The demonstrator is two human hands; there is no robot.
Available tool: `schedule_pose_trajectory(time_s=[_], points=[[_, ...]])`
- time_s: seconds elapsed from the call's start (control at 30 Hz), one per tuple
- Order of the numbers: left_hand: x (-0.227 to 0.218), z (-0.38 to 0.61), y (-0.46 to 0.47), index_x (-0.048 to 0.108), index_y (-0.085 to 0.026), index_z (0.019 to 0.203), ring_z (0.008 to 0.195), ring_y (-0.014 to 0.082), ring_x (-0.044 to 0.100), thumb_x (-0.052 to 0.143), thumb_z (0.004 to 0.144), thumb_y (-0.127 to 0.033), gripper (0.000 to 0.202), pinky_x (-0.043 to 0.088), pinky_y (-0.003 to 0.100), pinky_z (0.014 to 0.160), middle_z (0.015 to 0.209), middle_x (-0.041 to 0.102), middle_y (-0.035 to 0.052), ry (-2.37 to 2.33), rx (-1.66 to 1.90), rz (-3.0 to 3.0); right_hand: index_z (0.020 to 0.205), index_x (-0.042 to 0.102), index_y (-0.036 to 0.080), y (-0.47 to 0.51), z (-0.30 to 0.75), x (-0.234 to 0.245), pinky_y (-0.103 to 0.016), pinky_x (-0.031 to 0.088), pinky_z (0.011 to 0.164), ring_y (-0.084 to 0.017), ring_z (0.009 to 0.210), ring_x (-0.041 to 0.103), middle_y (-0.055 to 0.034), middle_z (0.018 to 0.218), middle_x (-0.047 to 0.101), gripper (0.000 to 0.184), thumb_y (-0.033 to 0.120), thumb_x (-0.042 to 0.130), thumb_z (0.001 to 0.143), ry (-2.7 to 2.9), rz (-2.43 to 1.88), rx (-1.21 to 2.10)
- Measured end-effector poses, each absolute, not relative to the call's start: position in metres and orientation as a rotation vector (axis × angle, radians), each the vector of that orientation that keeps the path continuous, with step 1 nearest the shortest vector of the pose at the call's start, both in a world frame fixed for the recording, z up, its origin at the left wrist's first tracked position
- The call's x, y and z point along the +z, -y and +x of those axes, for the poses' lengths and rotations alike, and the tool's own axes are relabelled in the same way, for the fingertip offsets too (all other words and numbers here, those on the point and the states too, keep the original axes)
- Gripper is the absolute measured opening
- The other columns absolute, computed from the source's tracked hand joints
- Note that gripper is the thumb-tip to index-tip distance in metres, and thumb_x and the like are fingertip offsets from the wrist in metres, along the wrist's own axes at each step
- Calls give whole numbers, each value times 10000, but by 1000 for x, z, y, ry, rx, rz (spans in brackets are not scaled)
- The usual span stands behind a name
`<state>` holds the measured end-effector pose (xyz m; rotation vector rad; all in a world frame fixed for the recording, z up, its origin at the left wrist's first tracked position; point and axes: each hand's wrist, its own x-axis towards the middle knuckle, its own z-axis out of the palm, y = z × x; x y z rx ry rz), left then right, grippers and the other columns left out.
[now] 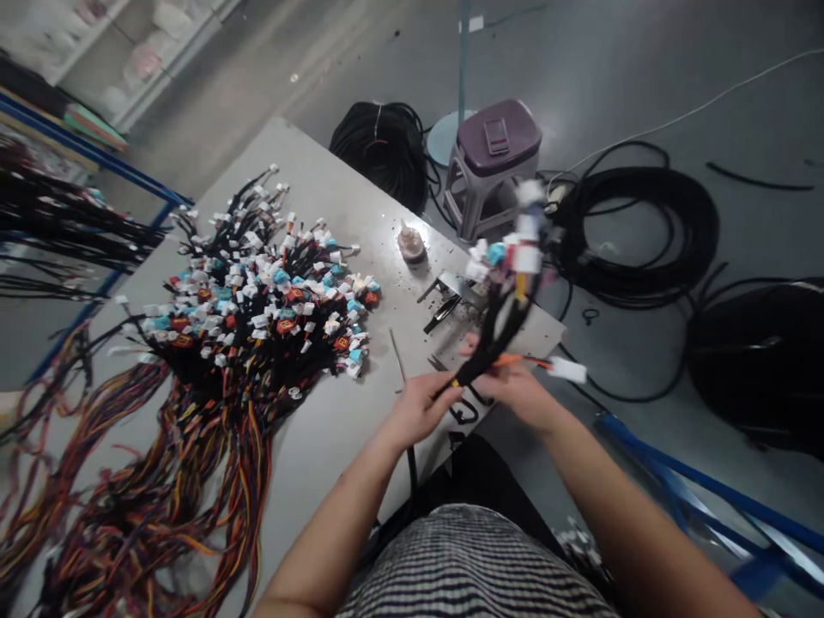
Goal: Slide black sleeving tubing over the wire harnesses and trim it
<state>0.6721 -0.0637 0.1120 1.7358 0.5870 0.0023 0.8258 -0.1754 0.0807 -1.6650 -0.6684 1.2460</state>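
Observation:
My left hand (421, 408) is closed around the black-sleeved stem of a wire harness (494, 339) over the table's near corner. The harness fans upward to white, blue and red connectors, blurred by motion. Beside it, my right hand (523, 396) is closed on the harness too, its fingers partly hidden behind the bundle. From there an orange wire runs out to a white connector (566, 370). Under the hands show the black handles of scissors (463, 414). Left of them lies a thin metal rod (397, 356).
A large heap of wire harnesses (257, 300) covers the table's left side. A small bottle (410, 244), a metal bracket (460, 288) and a black-handled tool (441, 314) lie ahead. Beyond the table stand a purple-topped stool (499, 137) and black tubing coils (640, 236). Blue rails (708, 489) flank the right.

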Motion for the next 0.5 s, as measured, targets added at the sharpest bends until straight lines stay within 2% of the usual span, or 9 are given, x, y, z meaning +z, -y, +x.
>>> schedule_pose_trajectory(time_s=[0.1,0.17,0.23,0.37,0.43,0.5], points=[[123,673,87,679,-159,941,719,167,581,480,937,-431,337,445,244,685,792,650,56,-580,-70,1755,690,521,197,175,814,107,-366,467,901,-223,903,591,-88,877,627,413,584,466,826,360,-1386,1032],[125,669,98,654,-138,939,675,166,592,480,933,-441,350,458,241,634,757,641,56,-534,-151,1614,582,419,200,178,801,119,-356,473,843,-207,802,570,-75,743,584,446,560,451,843,357,-1357,1023],[128,659,108,634,-121,965,637,164,600,476,930,-446,364,476,246,614,733,636,54,-457,-178,1496,576,417,197,185,785,126,-336,474,765,-192,756,547,-71,746,574,444,534,458,861,391,-1331,1017],[139,618,128,614,-135,1127,796,182,621,435,955,-386,352,504,288,789,924,673,91,-406,99,1668,586,418,204,196,742,138,-316,461,714,-173,695,511,-45,662,500,433,524,459,874,260,-1374,722],[143,591,135,627,-143,1085,799,184,608,424,959,-365,327,497,295,803,913,668,87,-374,99,1769,596,424,208,201,714,144,-330,471,755,-176,694,523,-43,645,500,450,560,441,876,220,-1458,677],[146,566,140,635,-134,997,745,180,590,443,945,-341,287,498,297,770,831,651,71,-336,3,1806,687,518,201,211,680,150,-353,481,804,-196,749,561,-62,725,574,455,618,461,861,315,-1560,776]])
